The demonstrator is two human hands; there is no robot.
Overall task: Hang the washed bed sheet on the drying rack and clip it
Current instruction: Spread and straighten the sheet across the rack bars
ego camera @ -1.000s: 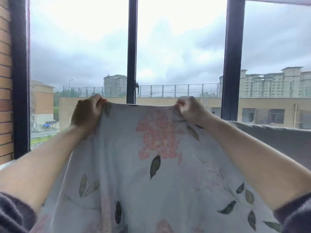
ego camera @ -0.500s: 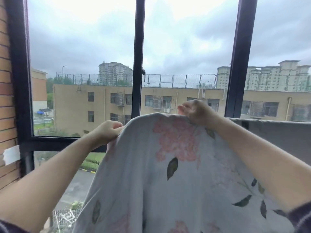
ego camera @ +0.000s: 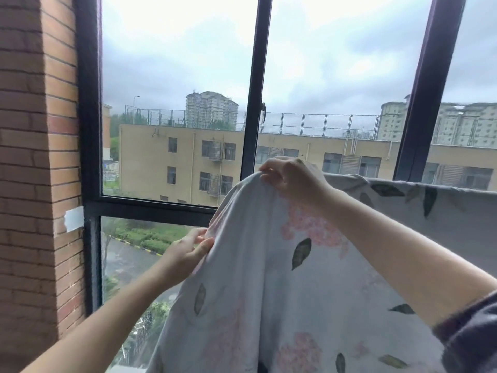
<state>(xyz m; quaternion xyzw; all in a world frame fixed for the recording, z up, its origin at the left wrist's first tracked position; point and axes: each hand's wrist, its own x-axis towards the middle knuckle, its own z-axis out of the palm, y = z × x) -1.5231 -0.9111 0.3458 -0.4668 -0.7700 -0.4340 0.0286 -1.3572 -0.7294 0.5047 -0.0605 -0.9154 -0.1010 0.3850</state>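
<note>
No text, label, brand, number or sign is legible. The white tape strip [ego camera: 73,218] on the brick wall [ego camera: 32,157] shows no readable marking. The bed sheet [ego camera: 269,292] carries a print of pink flowers and dark leaves only, without lettering.

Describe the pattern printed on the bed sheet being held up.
The bed sheet is pale grey-white with pink flower clusters and dark green leaves, in the head view.
</note>
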